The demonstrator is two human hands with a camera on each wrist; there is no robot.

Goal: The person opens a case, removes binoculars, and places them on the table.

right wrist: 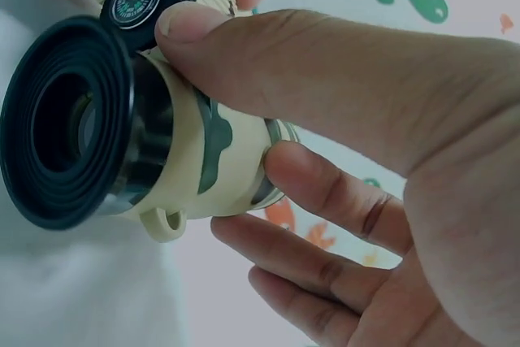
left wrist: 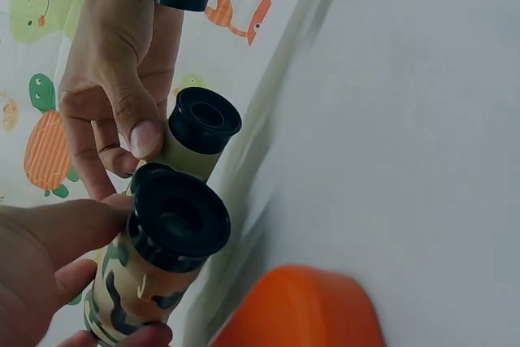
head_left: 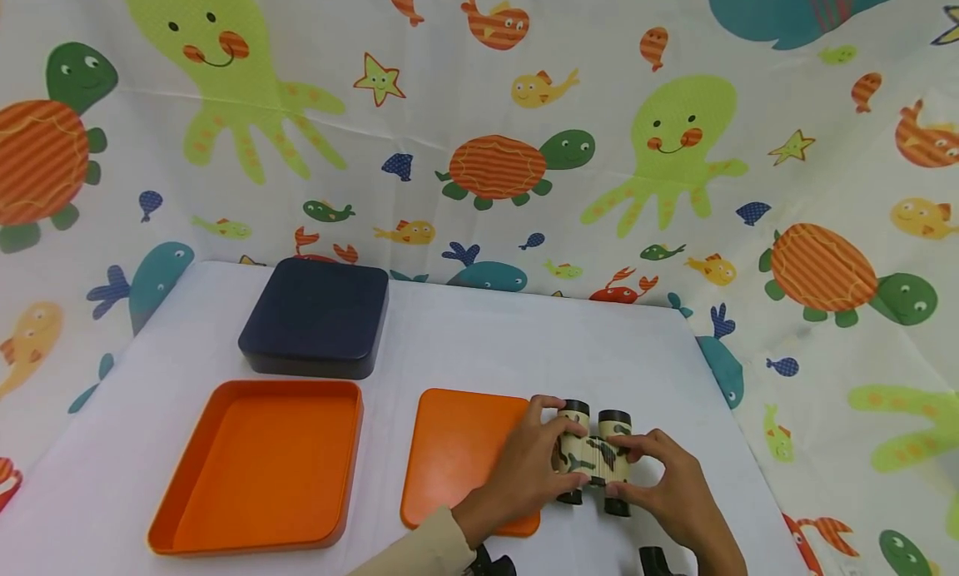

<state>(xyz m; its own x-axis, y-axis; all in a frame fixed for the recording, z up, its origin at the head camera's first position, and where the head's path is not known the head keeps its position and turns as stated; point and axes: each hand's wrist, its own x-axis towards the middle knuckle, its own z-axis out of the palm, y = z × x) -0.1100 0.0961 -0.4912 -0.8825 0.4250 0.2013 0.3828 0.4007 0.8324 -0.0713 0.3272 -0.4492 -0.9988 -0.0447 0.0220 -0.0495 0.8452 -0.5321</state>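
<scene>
Pinching tan camo binoculars (head_left: pixel 597 456) with half-curled left hand (head_left: pixel 527 458) and right hand (head_left: pixel 665 476)
Can only spot the compass (right wrist: pixel 136 1) between hands from right wrist cam

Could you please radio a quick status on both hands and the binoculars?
Left hand, right hand: gripping the binoculars from opposite sides. Flat orange piece alongside, left. No obstruction seen between hands.
</scene>
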